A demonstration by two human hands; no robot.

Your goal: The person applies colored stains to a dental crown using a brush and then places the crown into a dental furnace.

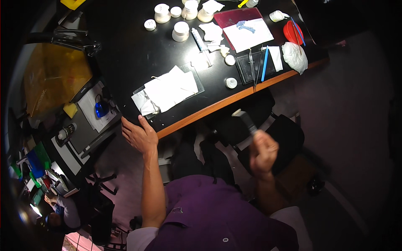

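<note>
At the near left corner of the black table (pixel 138 50), my left hand (pixel 140 134) is flat with its fingers stretched out, against the corner. It holds nothing. My right hand (pixel 264 152) is closed round a dark-handled brush (pixel 248 122) with a pale tip, held up in front of the table's wooden edge (pixel 217 102). The brush is slightly blurred. Closest to my left hand on the table lie white paper sheets (pixel 171 90) over a clear plate (pixel 199 77), with a few small white crumbs near the corner.
White jars (pixel 181 31), a syringe (pixel 200 42), a dark pad with tweezers (pixel 251 65), a blue stick (pixel 265 65), a red bowl (pixel 292 32) and crumpled white plastic (pixel 295 57) cover the table. A black chair (pixel 280 138) stands below the edge. Another person (pixel 67 211) sits far left.
</note>
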